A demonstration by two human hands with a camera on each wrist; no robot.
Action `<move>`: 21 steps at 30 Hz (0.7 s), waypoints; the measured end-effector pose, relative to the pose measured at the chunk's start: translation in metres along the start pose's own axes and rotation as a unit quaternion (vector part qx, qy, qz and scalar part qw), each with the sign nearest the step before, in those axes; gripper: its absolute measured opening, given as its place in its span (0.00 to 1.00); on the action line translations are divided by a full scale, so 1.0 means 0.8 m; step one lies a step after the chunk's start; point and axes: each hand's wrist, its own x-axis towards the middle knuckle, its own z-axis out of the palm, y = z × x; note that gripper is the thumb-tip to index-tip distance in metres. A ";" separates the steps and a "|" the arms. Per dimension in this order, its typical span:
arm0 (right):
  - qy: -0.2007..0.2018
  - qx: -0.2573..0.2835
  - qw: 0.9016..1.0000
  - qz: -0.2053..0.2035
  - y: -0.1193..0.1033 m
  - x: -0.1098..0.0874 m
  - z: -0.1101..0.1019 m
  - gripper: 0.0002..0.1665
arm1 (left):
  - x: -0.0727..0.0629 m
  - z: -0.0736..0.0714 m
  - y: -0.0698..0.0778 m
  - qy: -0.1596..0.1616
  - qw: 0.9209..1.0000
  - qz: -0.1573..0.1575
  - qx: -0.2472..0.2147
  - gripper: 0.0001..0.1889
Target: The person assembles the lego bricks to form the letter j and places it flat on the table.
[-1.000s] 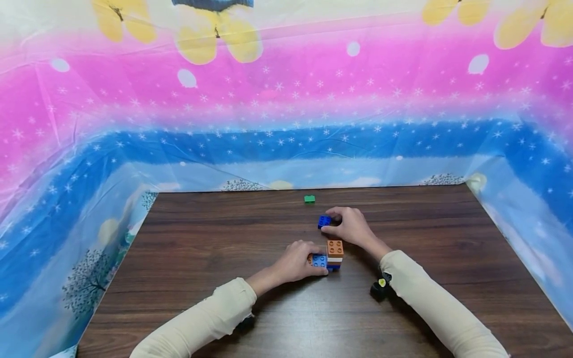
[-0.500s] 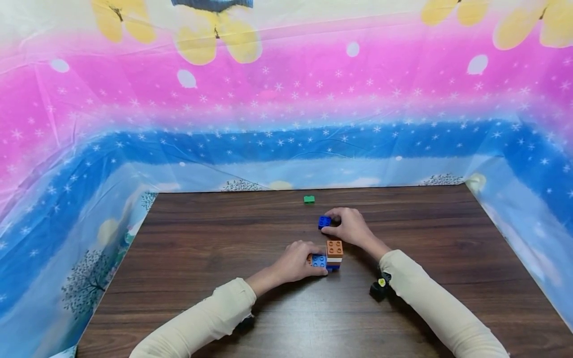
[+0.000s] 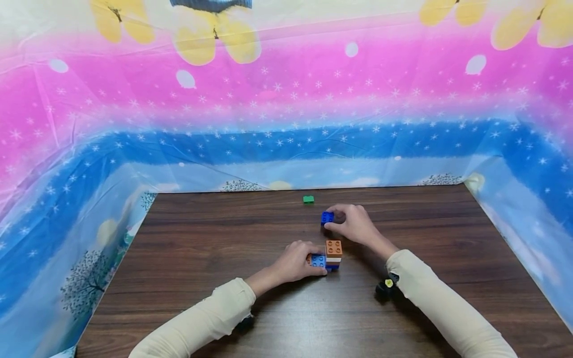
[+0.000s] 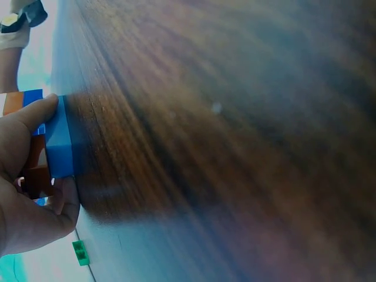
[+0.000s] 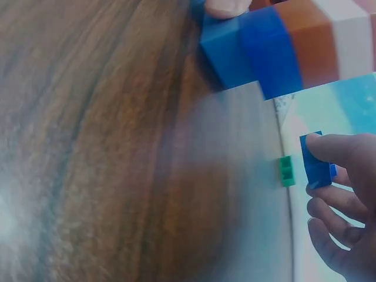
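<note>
My left hand (image 3: 295,261) grips the left, lower part of a toy brick build, with a light blue brick (image 3: 318,261) between thumb and fingers. At that build's right side rises a stack with an orange brick (image 3: 333,247) on top, then white, orange and dark blue layers. Farther back, my right hand (image 3: 353,223) pinches a dark blue brick (image 3: 328,218) between thumb and fingers. The right wrist view shows this blue brick (image 5: 318,163) held off the wooden surface, its studs toward the palm. Part of the build is hidden behind the left fingers.
A small green brick (image 3: 308,199) lies near the back edge of the brown wooden table (image 3: 215,219). A printed cloth (image 3: 286,114) in pink and blue surrounds the table at the back and sides. Dark wrist gear (image 3: 385,288) hangs below the right sleeve.
The right hand has lifted the dark blue brick and shifted slightly right and back with it. The left hand and the build stay where they were.
</note>
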 end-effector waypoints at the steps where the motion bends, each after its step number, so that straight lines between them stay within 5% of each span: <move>1: 0.002 0.000 1.000 -0.003 -0.001 -0.001 -0.002 0.25 | 0.000 0.000 0.000 -0.001 1.000 -0.001 0.000 0.27; 21: 0.012 0.012 0.999 -0.049 -0.036 -0.032 -0.042 0.24 | -0.001 -0.001 0.003 -0.003 1.000 -0.003 -0.008 0.27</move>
